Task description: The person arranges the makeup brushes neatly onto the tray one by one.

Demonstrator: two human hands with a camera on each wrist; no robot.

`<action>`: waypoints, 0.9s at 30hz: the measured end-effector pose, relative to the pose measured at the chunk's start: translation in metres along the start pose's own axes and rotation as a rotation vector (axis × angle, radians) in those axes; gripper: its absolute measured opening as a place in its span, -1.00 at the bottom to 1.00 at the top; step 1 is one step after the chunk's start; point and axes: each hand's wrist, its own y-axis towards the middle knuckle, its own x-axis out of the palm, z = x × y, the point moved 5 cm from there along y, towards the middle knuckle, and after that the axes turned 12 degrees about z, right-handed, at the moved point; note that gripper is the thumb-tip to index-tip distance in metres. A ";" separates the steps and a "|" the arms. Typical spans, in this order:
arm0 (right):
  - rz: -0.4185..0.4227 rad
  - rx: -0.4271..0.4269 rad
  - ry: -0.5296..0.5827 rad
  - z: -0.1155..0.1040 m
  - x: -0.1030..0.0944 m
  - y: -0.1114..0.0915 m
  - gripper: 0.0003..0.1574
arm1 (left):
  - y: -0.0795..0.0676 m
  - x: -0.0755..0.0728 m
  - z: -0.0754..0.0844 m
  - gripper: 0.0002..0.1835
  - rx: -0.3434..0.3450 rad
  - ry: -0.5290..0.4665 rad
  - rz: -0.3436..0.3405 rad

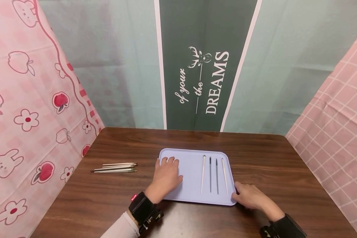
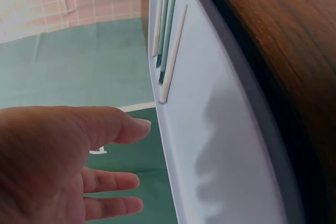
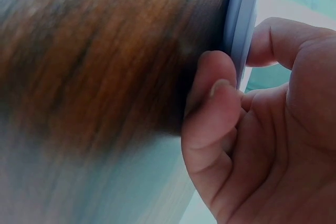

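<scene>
A pale lavender tray (image 1: 188,183) lies on the table, carrying two white and two dark grey slim brushes (image 1: 210,175) side by side in its right half. At its front right corner my right hand (image 1: 251,196) pinches the rim, thumb on the inner side and fingers curled under the outside, as the right wrist view shows. My left hand (image 1: 165,177) is over the tray's left part with fingers spread and straight. In the left wrist view that hand (image 2: 58,156) holds nothing, and a shadow falls on the tray.
A loose bundle of slim, light-handled brushes (image 1: 116,168) lies on the brown wooden table (image 1: 131,142), left of the tray. Printed curtains hang on the left (image 1: 26,96), behind (image 1: 119,66) and on the right (image 1: 342,109), close to the table edges.
</scene>
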 end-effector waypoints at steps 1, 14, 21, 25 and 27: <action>0.004 0.000 0.002 -0.001 0.000 -0.001 -0.76 | -0.001 -0.001 -0.002 -0.44 -0.005 -0.004 -0.004; 0.036 0.056 -0.006 -0.008 -0.004 -0.005 -0.77 | -0.015 -0.014 -0.038 -0.33 -0.057 0.017 -0.027; 0.035 0.050 0.002 -0.009 -0.006 -0.006 -0.77 | -0.022 -0.017 -0.060 -0.31 -0.107 0.000 -0.026; 0.035 0.055 -0.004 -0.008 -0.005 -0.005 -0.77 | -0.027 -0.018 -0.074 -0.32 -0.135 -0.001 -0.022; 0.035 0.055 -0.007 -0.009 -0.005 -0.005 -0.77 | -0.029 -0.019 -0.080 -0.33 -0.146 -0.002 -0.022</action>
